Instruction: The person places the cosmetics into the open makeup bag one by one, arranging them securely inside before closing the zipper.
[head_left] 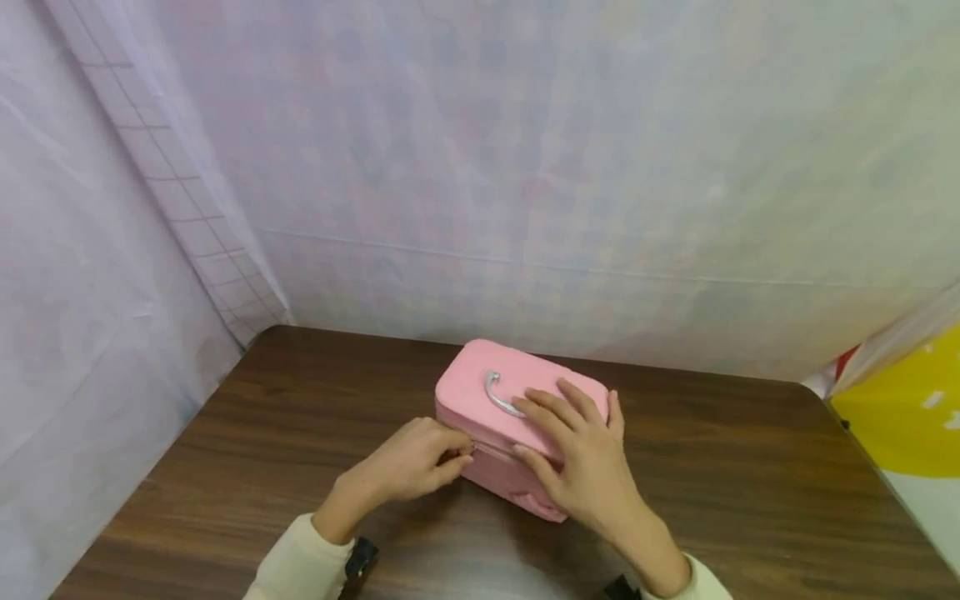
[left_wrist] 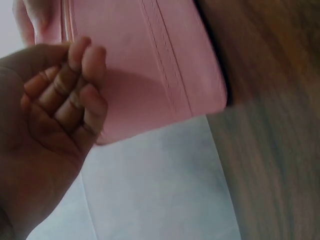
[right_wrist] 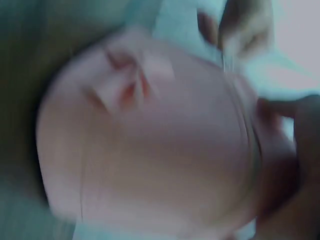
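A pink zippered case (head_left: 480, 367) stands on the table, with a silver curved handle (head_left: 495, 396) on its lid and a pink bow (right_wrist: 130, 82) on its front. At the front left corner, my left hand (head_left: 408, 458) pinches the zipper pull (head_left: 472, 448) between thumb and curled forefinger. The left wrist view shows the other fingers of that hand loosely bent beside the case's end. My right hand (head_left: 588, 462) rests on the right part of the lid, fingers spread and thumb along the front edge near the zipper seam. The right wrist view is blurred.
Dark wood-grain table (head_left: 247, 433) lies under the case. Behind it hangs a pale checked curtain (head_left: 562, 167), and white sheeting (head_left: 90, 250) stands at the left. Something yellow (head_left: 900, 417) shows beyond the right table edge.
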